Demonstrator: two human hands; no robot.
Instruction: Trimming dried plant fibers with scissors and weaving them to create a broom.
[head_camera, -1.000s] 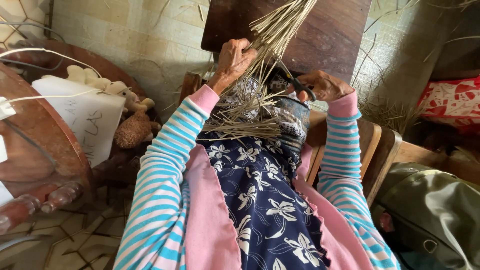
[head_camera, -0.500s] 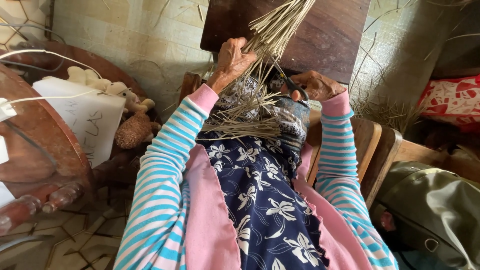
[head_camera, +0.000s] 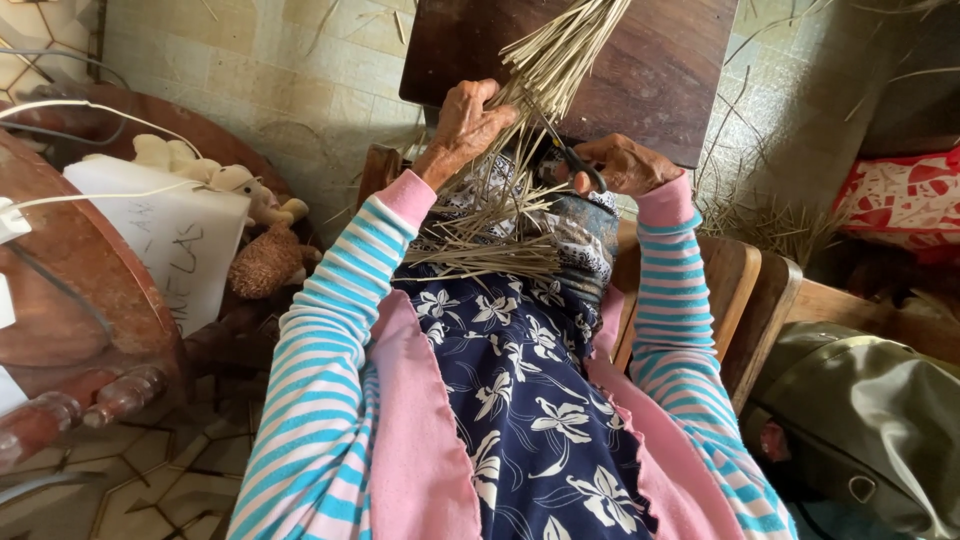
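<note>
Scissors (head_camera: 572, 158) nearer, fingers (head_camera: 610, 160) closed.

Straw bundle (head_camera: 540, 85) over the lap, before the board (head_camera: 650, 70)
Round table (head_camera: 70, 280) left, with toys (head_camera: 250, 230) at its edge; bag (head_camera: 870, 420) right; cut straws (head_camera: 490, 250) on lap

A home: tiled floor (head_camera: 280, 70), wooden table (head_camera: 70, 280) (rounded, reddish), stuffed toy (head_camera: 265, 255), wooden chair (head_camera: 745, 290).

1. Bundle of pale, thin dried straw stalks (head_camera: 545, 75), gripped at its middle, slanting up to the right, loose ends fanned over the lap
2. Small dark-handled metal scissors (head_camera: 572, 157), blades pointing up-left into the stalks
</note>
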